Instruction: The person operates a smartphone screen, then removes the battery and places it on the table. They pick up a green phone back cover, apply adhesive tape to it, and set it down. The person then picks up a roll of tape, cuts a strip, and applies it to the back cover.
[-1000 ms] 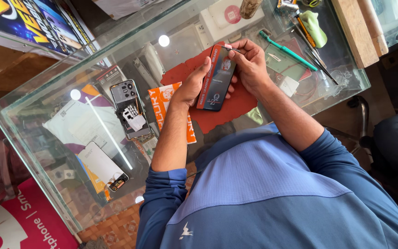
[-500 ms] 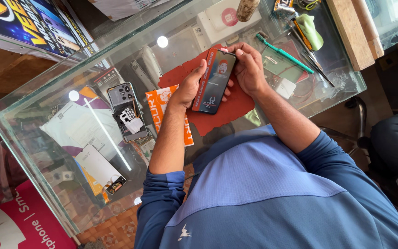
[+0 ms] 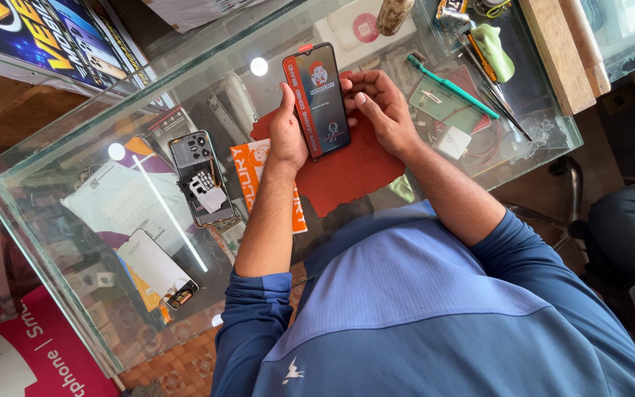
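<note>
Head view: you hold the phone display panel (image 3: 317, 99) above the red mat (image 3: 347, 170) near the middle of the glass surface (image 3: 53, 242), its protective film facing up at you. Your left hand (image 3: 288, 132) is clenched along the panel's left long edge, thumb on the face and fingers hidden beneath; your right hand (image 3: 380, 106) grasps the opposite long edge, fingertips curled against it. The panel's long axis runs from your wrists toward the far edge of the surface, tilted slightly leftward, so both grips flank it at its nearer half and the far end projects free. The opened phone body (image 3: 200, 180), back cover off, lies flat on the surface to the left of your left forearm, its long axis roughly parallel to the panel; your left hand is the nearer of the two. A white phone back (image 3: 156, 268) lies closer to the near-left corner. The green-handled brush (image 3: 453, 86) and tweezers (image 3: 505, 110) rest toward the far-right corner, beyond your right hand.
</note>
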